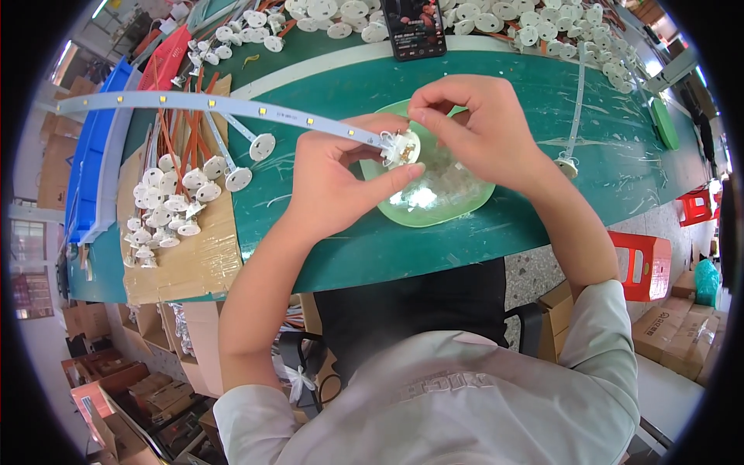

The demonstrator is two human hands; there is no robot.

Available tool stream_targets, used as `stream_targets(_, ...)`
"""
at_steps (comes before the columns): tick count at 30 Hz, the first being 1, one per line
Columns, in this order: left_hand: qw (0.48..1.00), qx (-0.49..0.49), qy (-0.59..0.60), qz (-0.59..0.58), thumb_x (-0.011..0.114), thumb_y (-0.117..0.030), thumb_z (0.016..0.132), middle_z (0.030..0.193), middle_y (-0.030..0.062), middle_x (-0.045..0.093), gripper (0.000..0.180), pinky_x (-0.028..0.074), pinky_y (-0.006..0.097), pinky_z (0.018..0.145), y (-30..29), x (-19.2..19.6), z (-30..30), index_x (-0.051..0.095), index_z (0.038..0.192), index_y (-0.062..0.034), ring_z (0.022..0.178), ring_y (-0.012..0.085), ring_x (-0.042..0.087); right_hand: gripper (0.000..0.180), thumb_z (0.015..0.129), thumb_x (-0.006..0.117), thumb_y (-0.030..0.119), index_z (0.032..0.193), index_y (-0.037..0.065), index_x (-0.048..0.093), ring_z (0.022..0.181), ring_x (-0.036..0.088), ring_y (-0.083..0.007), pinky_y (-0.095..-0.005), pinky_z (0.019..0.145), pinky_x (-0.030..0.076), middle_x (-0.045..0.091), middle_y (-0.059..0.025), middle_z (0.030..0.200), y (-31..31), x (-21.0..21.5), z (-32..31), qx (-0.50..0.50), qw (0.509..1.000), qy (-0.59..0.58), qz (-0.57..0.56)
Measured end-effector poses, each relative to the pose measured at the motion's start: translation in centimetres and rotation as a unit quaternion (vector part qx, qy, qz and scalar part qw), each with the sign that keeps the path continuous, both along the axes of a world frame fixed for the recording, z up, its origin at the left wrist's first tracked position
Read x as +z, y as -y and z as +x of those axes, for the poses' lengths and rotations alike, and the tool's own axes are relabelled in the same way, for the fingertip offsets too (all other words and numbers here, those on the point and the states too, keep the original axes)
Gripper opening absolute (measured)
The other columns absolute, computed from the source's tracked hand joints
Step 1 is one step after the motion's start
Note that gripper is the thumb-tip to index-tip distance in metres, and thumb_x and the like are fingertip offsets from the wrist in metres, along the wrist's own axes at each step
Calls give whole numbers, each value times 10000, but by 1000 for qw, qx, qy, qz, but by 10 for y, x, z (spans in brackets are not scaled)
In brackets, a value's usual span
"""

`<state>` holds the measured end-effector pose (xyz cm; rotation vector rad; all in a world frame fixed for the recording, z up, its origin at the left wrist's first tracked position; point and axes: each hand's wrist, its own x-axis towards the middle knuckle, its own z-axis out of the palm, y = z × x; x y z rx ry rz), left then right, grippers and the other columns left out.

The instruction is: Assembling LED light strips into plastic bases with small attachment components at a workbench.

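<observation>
My left hand [337,178] is closed around a white round cap [403,149] at the end of an LED strip [232,109]. The strip is pale with a row of yellow chips and reaches far out to the left. Close to the cap, my right hand [469,116] pinches thumb and forefinger together; whatever lies between the fingertips is too small to make out. Below both hands stands a light green bowl [457,211] holding small clear pieces.
Many white-capped strips lie on cardboard [182,271] at the left, beside a blue bin [97,147] and a red bin [167,60]. A phone [415,29] stands at the back among more capped strips [535,22]. One LED strip [577,101] lies at the right. A red stool [647,263] stands beyond the table.
</observation>
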<state>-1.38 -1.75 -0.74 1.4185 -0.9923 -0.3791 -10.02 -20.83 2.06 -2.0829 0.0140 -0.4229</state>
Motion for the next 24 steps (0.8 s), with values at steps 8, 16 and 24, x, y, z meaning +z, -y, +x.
stream_targets(8, 999, 24, 12, 35, 825, -11, 724, 1103, 115, 695, 381, 567, 276, 793, -4, 5, -4, 695, 1080, 28, 942, 149, 669, 96, 839, 685, 51, 911, -12, 696, 732, 698, -178, -287, 613, 569, 705, -115, 841, -6, -7, -1, 17, 989, 108, -104)
stream_targets(16, 999, 36, 19, 17, 829, -3, 711, 1114, 111, 694, 404, 567, 286, 824, -4, 1, -3, 704, 1095, 18, 956, 147, 667, 80, 839, 686, 54, 895, -2, 685, 730, 699, -212, -306, 600, 585, 690, -121, 811, -3, -2, -4, 37, 989, 102, -103)
stream_targets(24, 998, 34, 25, 49, 827, 7, 704, 1120, 114, 689, 430, 558, 286, 837, -3, 4, -1, 694, 1113, 23, 968, 151, 662, 83, 828, 680, 60, 893, 10, 663, 700, 671, -278, -334, 603, 549, 673, -129, 803, 6, -2, 0, 60, 984, 95, -137)
